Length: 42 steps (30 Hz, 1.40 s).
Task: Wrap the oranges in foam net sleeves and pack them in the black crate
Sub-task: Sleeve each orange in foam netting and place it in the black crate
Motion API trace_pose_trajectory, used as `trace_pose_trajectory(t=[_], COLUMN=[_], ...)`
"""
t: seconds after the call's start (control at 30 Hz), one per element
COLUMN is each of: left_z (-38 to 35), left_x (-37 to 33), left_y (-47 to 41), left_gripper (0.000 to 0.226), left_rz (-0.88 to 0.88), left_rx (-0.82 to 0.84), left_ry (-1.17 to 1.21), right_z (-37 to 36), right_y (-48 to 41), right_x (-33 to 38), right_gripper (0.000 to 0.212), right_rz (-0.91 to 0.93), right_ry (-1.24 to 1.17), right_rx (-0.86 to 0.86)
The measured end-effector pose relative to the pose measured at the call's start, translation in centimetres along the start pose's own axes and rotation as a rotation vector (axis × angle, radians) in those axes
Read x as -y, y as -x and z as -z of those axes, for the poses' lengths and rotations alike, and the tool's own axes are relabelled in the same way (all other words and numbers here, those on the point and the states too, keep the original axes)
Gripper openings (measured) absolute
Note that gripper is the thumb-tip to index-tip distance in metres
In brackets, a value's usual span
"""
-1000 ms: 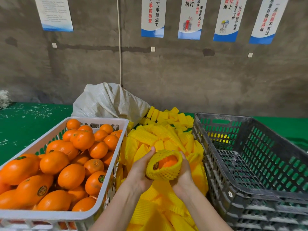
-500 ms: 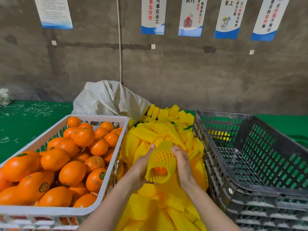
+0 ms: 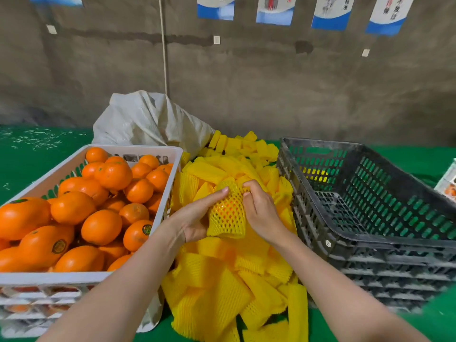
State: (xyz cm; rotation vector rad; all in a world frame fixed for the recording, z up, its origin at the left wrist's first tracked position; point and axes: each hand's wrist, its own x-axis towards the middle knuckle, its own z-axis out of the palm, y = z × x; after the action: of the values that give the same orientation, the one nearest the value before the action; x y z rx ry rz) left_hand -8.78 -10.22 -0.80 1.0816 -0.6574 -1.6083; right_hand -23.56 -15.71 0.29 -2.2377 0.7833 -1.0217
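Observation:
An orange inside a yellow foam net sleeve (image 3: 228,213) is held between both hands above the pile of loose yellow sleeves (image 3: 232,280). My left hand (image 3: 197,218) cups its left side, thumb stretched along the top. My right hand (image 3: 261,211) pinches the sleeve's upper right edge with curled fingers. The orange shows through the stretched mesh. A white crate (image 3: 81,277) on the left is heaped with bare oranges (image 3: 101,225). On the right the black crate (image 3: 345,233) sits on top of a stack of black crates, and no fruit is visible in it.
A white woven sack (image 3: 148,119) lies behind the sleeve pile. The table has a green cover (image 3: 24,159). A printed carton's corner (image 3: 449,181) shows at the far right edge. A grey wall with hanging posters stands behind.
The sleeve has been pulled over the orange, which now shows only through the mesh. My right fingers moved to pinch the sleeve's top edge. The camera tilted down.

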Motion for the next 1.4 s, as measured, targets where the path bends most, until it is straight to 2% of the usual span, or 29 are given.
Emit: trace_pose_trajectory(t=[0.13,0.23,0.37,0.47,0.57,0.73,0.83,0.97,1.03,1.17,1.23,1.27,1.33,1.4], left_z=[-0.1,-0.6,-1.1,-1.4,-1.8,-2.7,-4.6,-8.1,-9.5,-12.2,-13.1,-13.4,-14.1,-14.9], left_x=[-0.7,-0.9,-0.2,0.3,0.4,0.6,0.0,-1.2,-1.2,0.4,1.5,2.1,3.0,3.6], left_y=[0.6,0.8,0.1,-0.5,-0.7,0.1,0.8,0.6,0.1,-2.1,-3.3,-3.9,-5.2,-6.4], left_gripper=[0.043,0.055,0.053,0.033,0.020,0.018,0.044,0.073,0.077,0.051,0.036,0.030,0.030,0.030], left_rz=[-0.019,-0.089,-0.097,-0.102,-0.144,-0.270,-0.247,-0.212,-0.247,-0.406,-0.506,-0.564,-0.667,-0.741], left_rx=[0.027,0.030,-0.092,-0.231,-0.255,-0.304,-0.212,0.066,0.124,-0.015,-0.066,-0.071,-0.068,-0.060], left_ry=[-0.241,-0.371,-0.271,-0.257,-0.236,-0.289,-0.312,-0.182,-0.168,-0.291,-0.489,-0.615,-0.868,-1.117], right_z=[-0.3,-1.0,-2.9,-3.6,-3.4,-1.5,0.1,3.3,5.5,11.3,14.4,15.9,18.3,19.0], right_y=[0.2,0.4,1.7,3.0,4.4,4.4,3.6,2.4,1.8,0.7,0.0,-0.3,-0.9,-1.2], right_x=[-0.5,-0.5,-0.2,0.5,1.5,1.8,1.9,1.1,0.7,-1.6,-3.8,-5.1,-8.0,-10.4], right_gripper=[0.023,0.026,0.026,0.016,0.014,0.059,0.073,0.074,0.070,0.066,0.061,0.058,0.056,0.063], right_rz=[0.081,0.016,-0.177,-0.274,-0.225,-0.190,-0.225,-0.194,-0.166,-0.081,-0.190,-0.276,-0.428,-0.480], right_ry=[0.060,0.035,-0.051,-0.092,-0.180,-0.110,-0.152,-0.127,-0.120,-0.072,0.039,0.114,0.292,0.540], right_rx=[-0.054,-0.094,-0.282,-0.380,-0.311,-0.045,0.029,-0.067,-0.112,-0.229,-0.341,-0.342,-0.153,0.233])
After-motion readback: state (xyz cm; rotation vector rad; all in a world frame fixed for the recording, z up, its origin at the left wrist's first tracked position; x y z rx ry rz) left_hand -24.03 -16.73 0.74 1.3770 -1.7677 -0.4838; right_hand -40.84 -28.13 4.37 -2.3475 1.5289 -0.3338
